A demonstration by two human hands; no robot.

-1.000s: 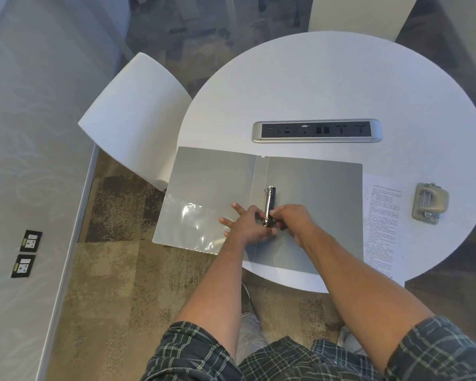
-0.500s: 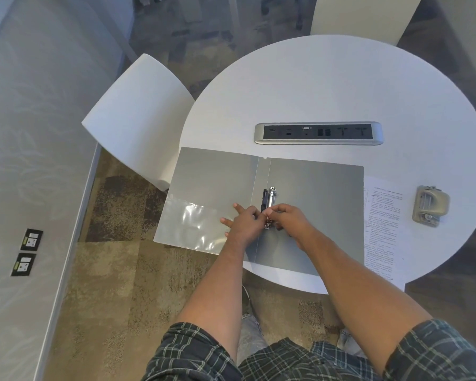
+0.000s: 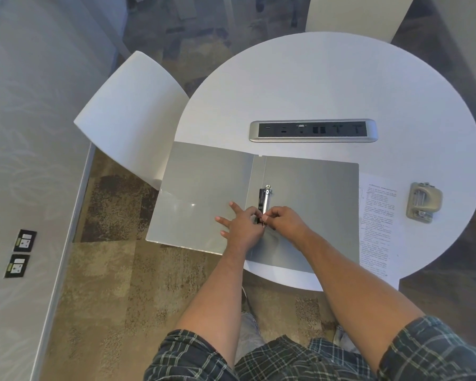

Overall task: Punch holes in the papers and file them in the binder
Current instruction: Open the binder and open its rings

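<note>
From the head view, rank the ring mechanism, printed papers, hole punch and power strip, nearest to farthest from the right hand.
1. Ring mechanism: in the right hand, at the binder's spine.
2. Printed papers: right of the binder.
3. Power strip: beyond the binder, mid-table.
4. Hole punch: far right; close to the strip's distance, so 3 and 4 are uncertain.

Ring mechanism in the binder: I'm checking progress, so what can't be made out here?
- Head view: the ring mechanism's near end, hidden by both hands; rings open or closed unclear.
- Papers: left part under the binder; print too small.
- Hole punch: detail too small.
</note>
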